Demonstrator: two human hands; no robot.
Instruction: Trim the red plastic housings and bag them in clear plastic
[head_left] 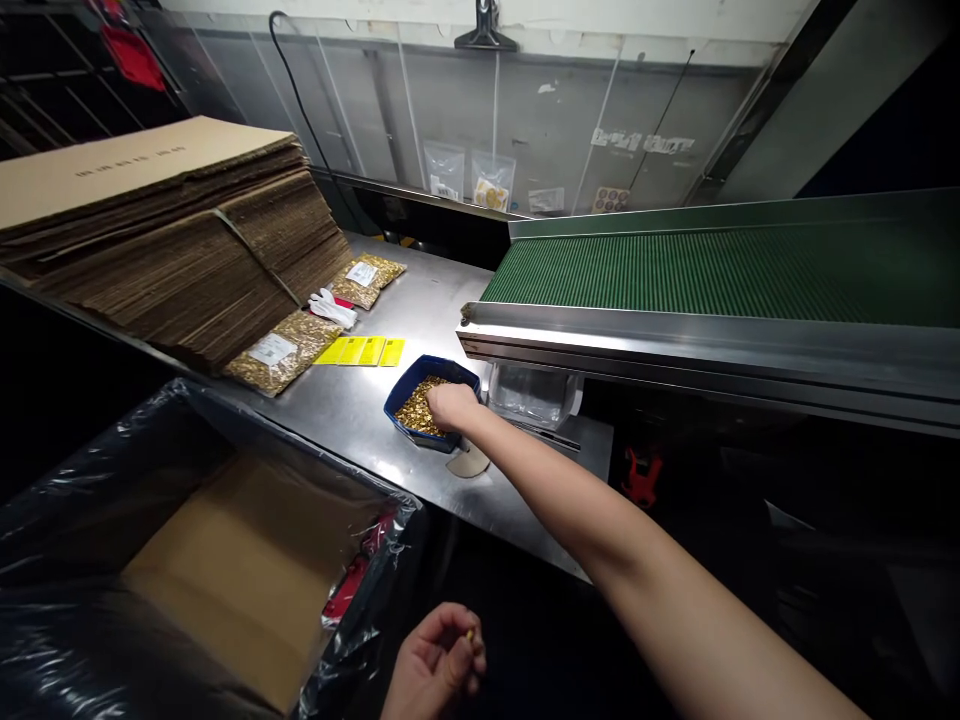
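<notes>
Right hand (pixel 452 406) was in shiny gold bits (pixel 414 408) inside a dark-blue plastic bin (pixel 433 365) on the grey metal worktop (pixel 349 408) (couldn't tell its grip). Left hand (pixel 439 662) pinched a tiny yellowish piece (pixel 469 635); a loose pinch could've dropped it.

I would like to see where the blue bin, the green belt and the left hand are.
Blue bin (pixel 441 367), head view: its far wall.
Green belt (pixel 637 270), head view: its ribbed top.
Left hand (pixel 433 661), head view: middle of the hand.
</notes>
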